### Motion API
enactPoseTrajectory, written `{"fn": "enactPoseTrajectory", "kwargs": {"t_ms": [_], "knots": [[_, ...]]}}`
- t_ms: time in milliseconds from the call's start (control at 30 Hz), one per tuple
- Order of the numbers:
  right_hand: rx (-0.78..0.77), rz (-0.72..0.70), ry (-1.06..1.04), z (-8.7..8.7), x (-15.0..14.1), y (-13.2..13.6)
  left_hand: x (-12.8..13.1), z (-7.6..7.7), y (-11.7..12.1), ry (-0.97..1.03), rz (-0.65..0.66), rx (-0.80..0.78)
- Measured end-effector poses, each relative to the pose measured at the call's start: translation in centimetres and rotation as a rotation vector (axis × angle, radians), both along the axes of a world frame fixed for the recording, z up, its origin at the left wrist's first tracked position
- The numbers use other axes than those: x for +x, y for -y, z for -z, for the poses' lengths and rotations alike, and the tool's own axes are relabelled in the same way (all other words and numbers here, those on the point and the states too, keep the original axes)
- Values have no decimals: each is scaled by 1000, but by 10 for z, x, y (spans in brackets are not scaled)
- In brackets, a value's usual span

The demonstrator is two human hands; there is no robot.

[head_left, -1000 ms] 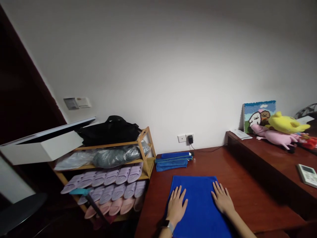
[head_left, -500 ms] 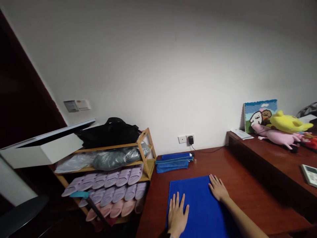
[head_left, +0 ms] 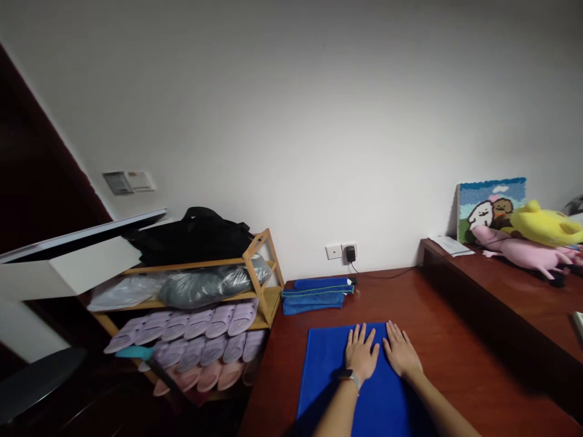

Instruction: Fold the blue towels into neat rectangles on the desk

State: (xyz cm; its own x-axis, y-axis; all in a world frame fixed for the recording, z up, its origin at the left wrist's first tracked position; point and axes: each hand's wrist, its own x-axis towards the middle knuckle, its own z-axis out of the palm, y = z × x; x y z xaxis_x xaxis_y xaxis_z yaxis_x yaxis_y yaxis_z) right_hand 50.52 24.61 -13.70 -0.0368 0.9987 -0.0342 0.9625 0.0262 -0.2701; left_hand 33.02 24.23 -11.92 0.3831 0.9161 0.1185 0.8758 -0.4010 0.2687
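Note:
A blue cloth (head_left: 321,370) lies spread out on the reddish-brown table (head_left: 460,346). My left hand (head_left: 362,352) rests flat on it near the far edge, fingers extended, with a watch (head_left: 350,377) on the wrist. Beside it, my right hand (head_left: 403,352) lies palm down at the cloth's far right corner, its fingers stretched out and partly over the edge. Neither hand grips anything. The cloth's near part runs out of the picture below. Farther back on the table sit folded blue cloths (head_left: 316,297).
A wooden shoe rack (head_left: 268,291) with several purple and pink slippers (head_left: 218,320) stands at the left, a black bag (head_left: 194,238) on top. Behind the table, a black plug (head_left: 350,254) sits in a wall socket. A raised ledge at right carries plush toys (head_left: 523,250) and a picture (head_left: 492,209).
My left hand has slid right and away across the cloth, now close to my right hand. My right hand stays at the corner. The view has turned slightly.

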Motion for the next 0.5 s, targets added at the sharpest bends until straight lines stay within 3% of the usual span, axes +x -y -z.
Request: {"fn": "enactPoseTrajectory", "kwargs": {"t_ms": [100, 333, 400, 500], "knots": [[-6, 6, 8, -1, 0, 0, -23, 5, -8, -6, -31, -11], [4, 8, 28, 2, 1, 2, -140, 2, -4, -81, -272, -1], [11, 11, 13, 5, 2, 0, -159, 3, -3, -93, -289, 10], [26, 14, -13, 11, 3, -2, -166, 7, -3, -84, -290, 39]]}}
